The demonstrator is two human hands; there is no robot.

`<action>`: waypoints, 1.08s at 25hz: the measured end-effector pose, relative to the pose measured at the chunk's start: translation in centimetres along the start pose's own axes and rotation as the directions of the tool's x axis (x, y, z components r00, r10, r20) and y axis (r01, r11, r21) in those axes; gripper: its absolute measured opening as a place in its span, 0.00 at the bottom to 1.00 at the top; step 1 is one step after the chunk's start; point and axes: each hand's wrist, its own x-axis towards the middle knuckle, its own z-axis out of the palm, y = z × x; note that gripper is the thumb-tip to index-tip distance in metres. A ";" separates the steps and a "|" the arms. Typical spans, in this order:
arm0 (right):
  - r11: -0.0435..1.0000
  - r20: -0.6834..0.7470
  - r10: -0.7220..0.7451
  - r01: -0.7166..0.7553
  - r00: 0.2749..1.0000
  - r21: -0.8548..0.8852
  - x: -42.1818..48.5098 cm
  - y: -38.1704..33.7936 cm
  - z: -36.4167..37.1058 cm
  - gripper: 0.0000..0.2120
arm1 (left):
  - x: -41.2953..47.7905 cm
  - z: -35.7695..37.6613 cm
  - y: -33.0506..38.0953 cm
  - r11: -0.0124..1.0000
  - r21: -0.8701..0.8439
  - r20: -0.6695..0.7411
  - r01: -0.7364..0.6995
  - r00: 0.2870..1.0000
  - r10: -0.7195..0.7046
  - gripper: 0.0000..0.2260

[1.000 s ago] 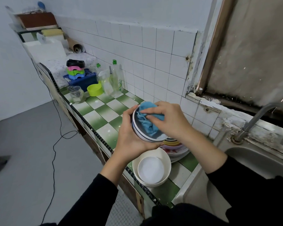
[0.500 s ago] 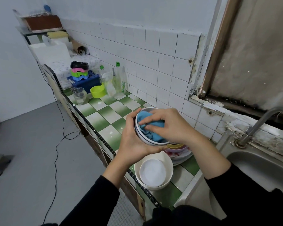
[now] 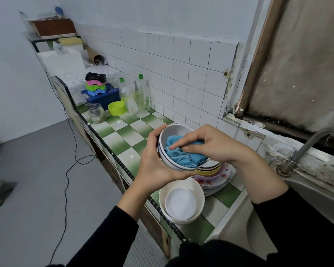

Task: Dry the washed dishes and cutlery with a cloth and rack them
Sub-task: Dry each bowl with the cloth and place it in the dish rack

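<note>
- The white bowl (image 3: 175, 131), dark-banded round its outside, is at the centre of the frame. It is held up off the tabletop (image 3: 121, 139) and tipped so its mouth faces right and towards the camera.
- The left hand (image 3: 152, 168) is on the bowl's left and underside. Its palm cups the outer wall, its thumb lies up the left side to the rim, and its fingers curl beneath, so it carries the bowl.
- The right hand (image 3: 212, 145) reaches in from the right across the mouth. Its bent fingers pinch and press a bunched blue cloth (image 3: 181, 155) against the inside.
- The cloth fills the lower half of the bowl and reaches the lower right rim. The upper inner wall is bare, just above the right fingertips, so the next wipe probably goes there.
- Just below and to the right of the bowl, a stack of dishes (image 3: 214, 173) and nested pale bowls (image 3: 200, 197) stand on the tabletop. I cannot tell whether they are wet or dried.
- A blue crate (image 3: 112, 97) sits well apart, towards the upper left, on the left hand's side. It may be the rack, but that is unclear.
</note>
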 end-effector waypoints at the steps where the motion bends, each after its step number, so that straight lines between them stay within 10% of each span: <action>1: 0.999 0.005 0.015 -0.015 1.000 0.037 -0.2 -0.2 0.0 0.15 | -0.1 0.1 0.0 1.000 -0.001 -0.001 0.004 1.000 -0.004 0.52; 10: 0.996 -0.284 0.035 -0.056 0.958 -0.066 -0.8 0.4 1.6 0.17 | -0.7 0.5 0.2 1.000 0.027 0.021 -0.007 1.000 0.006 0.51; 27: 0.903 -0.169 -0.059 -0.020 0.984 -0.430 -1.1 -1.5 0.6 0.14 | -0.5 -0.6 1.4 1.000 -0.004 0.028 -0.017 0.999 0.017 0.49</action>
